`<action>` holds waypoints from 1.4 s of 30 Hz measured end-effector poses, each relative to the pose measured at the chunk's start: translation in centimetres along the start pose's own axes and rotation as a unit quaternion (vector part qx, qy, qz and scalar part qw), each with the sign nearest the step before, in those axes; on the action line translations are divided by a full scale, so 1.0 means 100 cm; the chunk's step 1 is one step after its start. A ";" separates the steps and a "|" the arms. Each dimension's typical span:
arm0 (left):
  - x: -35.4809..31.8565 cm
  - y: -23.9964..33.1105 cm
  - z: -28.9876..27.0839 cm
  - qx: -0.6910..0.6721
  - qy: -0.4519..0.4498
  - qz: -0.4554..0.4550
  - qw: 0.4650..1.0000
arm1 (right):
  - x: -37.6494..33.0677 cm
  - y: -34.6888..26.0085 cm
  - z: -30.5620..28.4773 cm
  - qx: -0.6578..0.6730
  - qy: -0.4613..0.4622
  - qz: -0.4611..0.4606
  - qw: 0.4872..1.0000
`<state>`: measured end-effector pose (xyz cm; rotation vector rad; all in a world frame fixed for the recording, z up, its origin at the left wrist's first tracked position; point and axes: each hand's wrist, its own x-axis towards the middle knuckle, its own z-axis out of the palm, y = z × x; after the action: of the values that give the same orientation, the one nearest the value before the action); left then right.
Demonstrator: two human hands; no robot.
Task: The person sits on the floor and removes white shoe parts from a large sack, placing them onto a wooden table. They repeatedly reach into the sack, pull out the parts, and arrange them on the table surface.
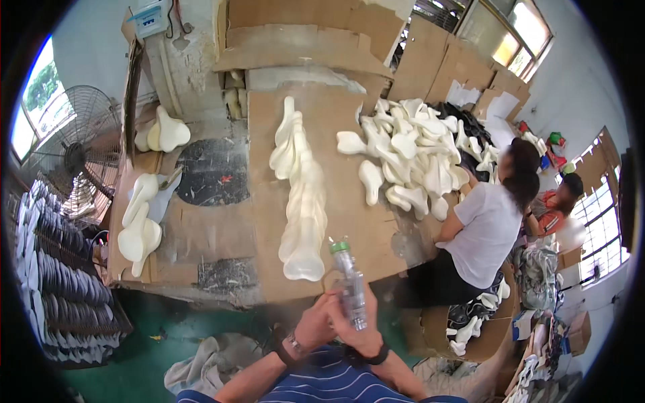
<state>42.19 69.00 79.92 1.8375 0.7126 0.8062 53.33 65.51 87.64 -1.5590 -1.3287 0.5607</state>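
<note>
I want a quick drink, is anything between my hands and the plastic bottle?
Nothing visible: both the left hand and right hand already wrap the clear bottle, whose green cap is on.

A small factory workshop where moulded parts are handled by the batch.

A cardboard-covered bench (222, 228) carries a long row of cream moulded pieces (300, 195) and a loose heap (416, 154) of the same. Racks of dark pieces (60, 275) stand at the left beside an industrial fan (84, 151), flattened cartons (430, 60) lean on the wall, and a seated person (480, 232) works at the heap above a green floor (154, 342).
</note>
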 end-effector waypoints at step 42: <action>0.068 -0.207 -0.032 0.205 0.235 -0.203 0.928 | -0.131 -0.032 -0.140 -0.097 -0.069 0.087 0.989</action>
<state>41.33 83.34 63.19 1.7642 1.6155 0.8676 59.50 47.94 93.19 -1.8351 -1.3931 0.6740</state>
